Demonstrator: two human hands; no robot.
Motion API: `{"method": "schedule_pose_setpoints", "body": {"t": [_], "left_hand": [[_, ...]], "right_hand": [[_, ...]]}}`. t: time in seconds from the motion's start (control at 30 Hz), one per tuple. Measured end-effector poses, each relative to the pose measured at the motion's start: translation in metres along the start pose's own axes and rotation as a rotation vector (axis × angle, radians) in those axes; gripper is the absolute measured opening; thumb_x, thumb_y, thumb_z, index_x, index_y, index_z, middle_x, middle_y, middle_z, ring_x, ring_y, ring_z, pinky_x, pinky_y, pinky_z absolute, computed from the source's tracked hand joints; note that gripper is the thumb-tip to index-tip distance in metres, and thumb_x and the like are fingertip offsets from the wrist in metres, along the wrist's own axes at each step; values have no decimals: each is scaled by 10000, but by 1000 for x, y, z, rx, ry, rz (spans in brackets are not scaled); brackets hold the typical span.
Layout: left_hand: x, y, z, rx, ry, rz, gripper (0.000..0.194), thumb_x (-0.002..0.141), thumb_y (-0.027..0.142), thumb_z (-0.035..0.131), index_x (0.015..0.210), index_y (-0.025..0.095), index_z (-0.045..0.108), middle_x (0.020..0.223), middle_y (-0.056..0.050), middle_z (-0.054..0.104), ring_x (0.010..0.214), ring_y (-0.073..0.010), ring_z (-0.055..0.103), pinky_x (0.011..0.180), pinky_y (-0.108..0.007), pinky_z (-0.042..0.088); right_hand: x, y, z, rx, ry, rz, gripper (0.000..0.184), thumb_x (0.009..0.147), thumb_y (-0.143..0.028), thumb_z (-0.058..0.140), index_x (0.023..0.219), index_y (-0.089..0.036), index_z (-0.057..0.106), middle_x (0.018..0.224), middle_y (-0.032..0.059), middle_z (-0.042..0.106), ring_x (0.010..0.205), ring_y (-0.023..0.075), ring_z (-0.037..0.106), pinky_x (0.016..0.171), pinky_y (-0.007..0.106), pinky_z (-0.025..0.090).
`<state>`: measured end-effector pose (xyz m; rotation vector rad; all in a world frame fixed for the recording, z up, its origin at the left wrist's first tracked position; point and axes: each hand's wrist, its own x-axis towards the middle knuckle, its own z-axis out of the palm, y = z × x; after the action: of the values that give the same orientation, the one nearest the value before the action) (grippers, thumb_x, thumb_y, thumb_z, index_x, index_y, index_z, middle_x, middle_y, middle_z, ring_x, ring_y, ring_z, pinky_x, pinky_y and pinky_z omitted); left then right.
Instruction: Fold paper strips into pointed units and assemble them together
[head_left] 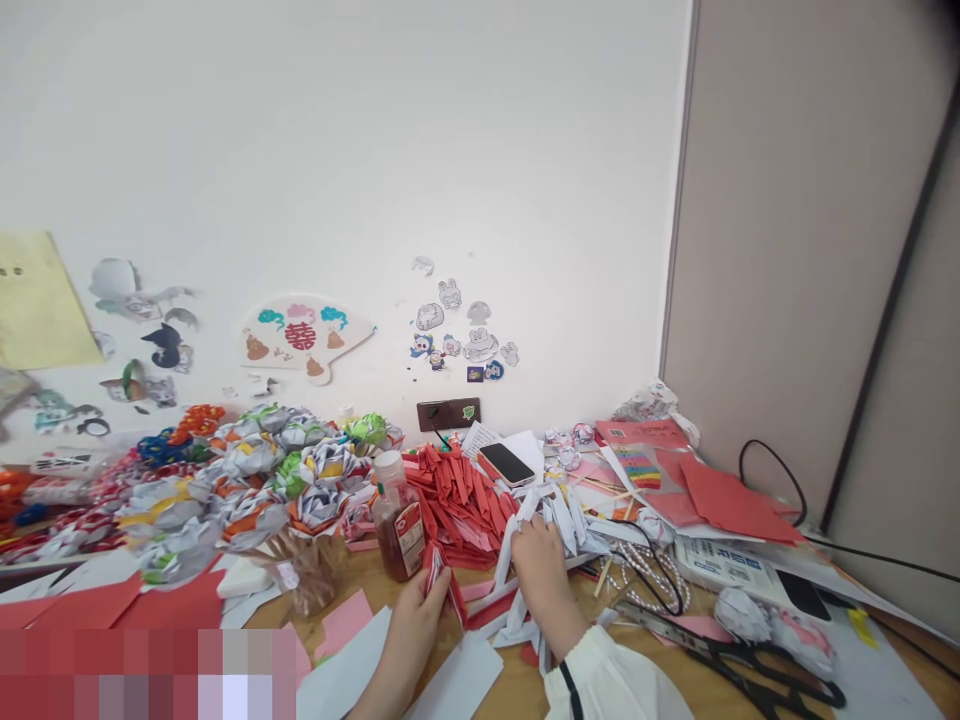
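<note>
Folded red paper (448,583) with white showing along its edges is held between the thumb and fingers of my left hand (421,615). A bottle of dark red liquid (400,525) with a white cap stands just behind that hand. My right hand (541,565) is in a heap of folded white paper strips (568,513), with its fingers curled. Its fingertips are hidden, so what they hold cannot be made out. Behind both hands lies a pile of folded red paper strips (457,495). A phone (506,463) rests at the back of the piles.
Crumpled paper balls (259,455) are heaped at the left, near a bundle of thin sticks (304,575). Black-handled scissors (739,665) lie at the front right, beside a pearl string (652,575) and a black cable (679,570). Red sheets (739,500) lie near the grey partition (795,250).
</note>
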<state>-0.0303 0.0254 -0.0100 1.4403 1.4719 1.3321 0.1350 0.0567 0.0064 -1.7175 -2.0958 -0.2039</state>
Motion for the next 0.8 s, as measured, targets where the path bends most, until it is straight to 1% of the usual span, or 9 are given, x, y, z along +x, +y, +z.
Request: {"method": "schedule_pose_setpoints", "body": {"t": [0.1, 0.2, 0.3, 0.4, 0.43, 0.5, 0.57, 0.63, 0.8], "left_hand": [[-2, 5, -1, 4, 10, 3, 447, 591, 619, 518, 548, 174, 502, 464, 44, 445, 485, -132, 406, 478, -225, 327], [-3, 9, -1, 19, 18, 4, 438, 590, 611, 524, 543, 176, 508, 466, 33, 472, 497, -143, 429, 479, -227, 339], [-4, 12, -1, 33, 30, 11, 434, 596, 605, 520, 549, 174, 517, 476, 26, 491, 512, -149, 448, 494, -230, 355], [-5, 12, 0, 38, 26, 19, 436, 598, 607, 516, 543, 175, 516, 486, 21, 509, 526, -155, 468, 504, -232, 367], [-5, 12, 0, 41, 25, 19, 437, 596, 609, 515, 535, 176, 512, 484, 21, 511, 525, -156, 472, 501, -232, 368], [-6, 12, 0, 47, 27, 17, 436, 595, 608, 516, 523, 179, 506, 480, 19, 518, 523, -158, 480, 498, -231, 371], [-6, 13, 0, 49, 29, 24, 424, 603, 594, 516, 524, 178, 511, 497, 13, 538, 533, -163, 492, 511, -233, 379], [-5, 12, 0, 49, 26, 31, 402, 623, 567, 511, 548, 172, 526, 539, -1, 569, 562, -173, 507, 540, -240, 391], [-4, 8, -1, 49, -18, 36, 346, 672, 494, 487, 622, 158, 552, 648, -30, 611, 646, -193, 530, 621, -253, 404]], "right_hand": [[-1, 2, -7, 14, 33, 16, 234, 771, -18, 438, 768, -134, 641, 773, 117, 645, 849, 238, 531, 701, 315, 332], [-2, 3, -15, 161, 121, 69, 203, 800, -78, 431, 780, -165, 613, 733, 90, 637, 771, 209, 557, 635, 268, 328], [-2, 4, -16, 471, 201, 143, 201, 837, -174, 375, 818, -195, 574, 700, 37, 621, 642, 170, 558, 560, 236, 336], [1, 5, -8, 890, 230, 224, 221, 825, -232, 342, 831, -192, 560, 681, 13, 608, 574, 156, 543, 540, 237, 372], [2, 5, -5, 997, 225, 240, 235, 818, -246, 336, 836, -189, 563, 682, 14, 607, 570, 157, 543, 543, 244, 387], [5, 6, 0, 1155, 217, 249, 234, 785, -257, 369, 878, -181, 569, 738, 27, 620, 624, 167, 564, 582, 260, 421], [7, 6, 3, 1230, 239, 247, 260, 722, -243, 456, 948, -175, 565, 840, 46, 627, 737, 182, 579, 669, 280, 442], [8, 5, 1, 1246, 271, 240, 326, 681, -235, 513, 998, -173, 555, 921, 63, 621, 822, 196, 575, 743, 298, 439], [3, 0, -12, 1213, 315, 182, 302, 740, -274, 480, 1009, -163, 559, 970, 85, 615, 886, 201, 562, 789, 303, 423]]}}
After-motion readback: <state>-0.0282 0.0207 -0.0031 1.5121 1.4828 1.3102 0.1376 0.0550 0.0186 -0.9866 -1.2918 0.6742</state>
